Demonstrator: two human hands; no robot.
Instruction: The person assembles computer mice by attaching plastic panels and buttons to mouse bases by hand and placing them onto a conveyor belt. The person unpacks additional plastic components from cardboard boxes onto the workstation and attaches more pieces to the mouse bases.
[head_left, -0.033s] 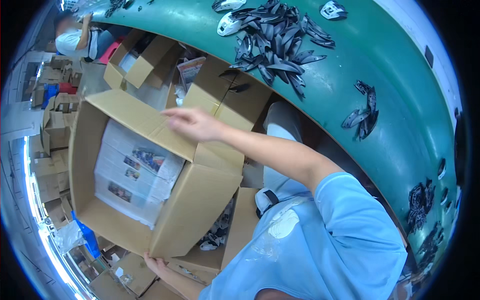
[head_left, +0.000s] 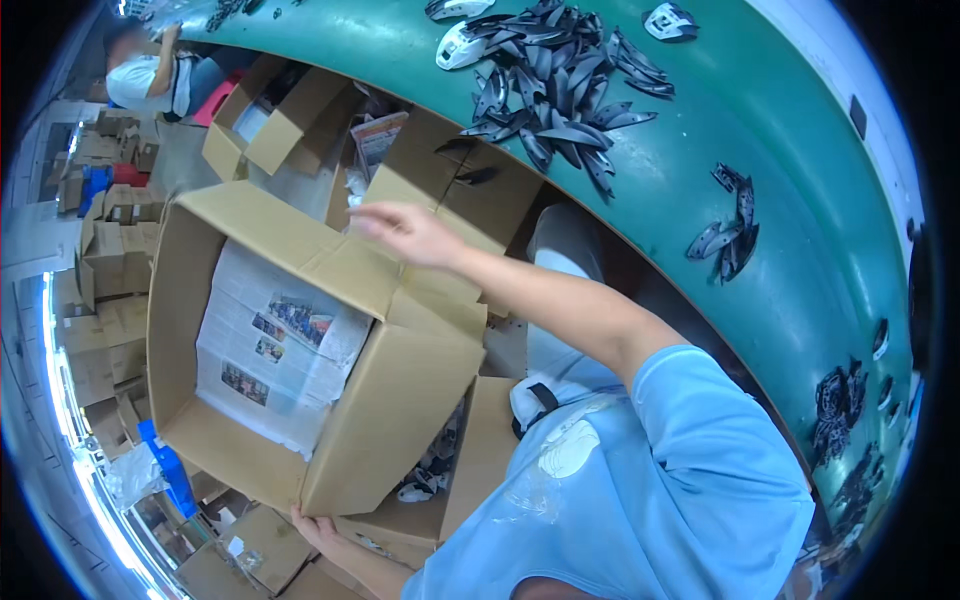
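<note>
A large open cardboard box is tipped so that its inside faces me. A sheet of printed newspaper with small photos lines its bottom. My left hand holds the box at its lower corner, with part of the fingers hidden by the cardboard. Above the box's upper flap is my right hand, fingers stretched out and slightly blurred, with nothing seen in them. Whether it touches the flap, I cannot tell.
A green table curves along the right, bearing a heap of dark curved plastic parts and a few white-and-black shells. Another open box with parts stands under mine. Stacked cartons fill the left; a person sits at far left.
My right hand has moved slightly to the right, away from the flap's edge. The box has shifted a little to the right, while my left hand stays at its corner.
</note>
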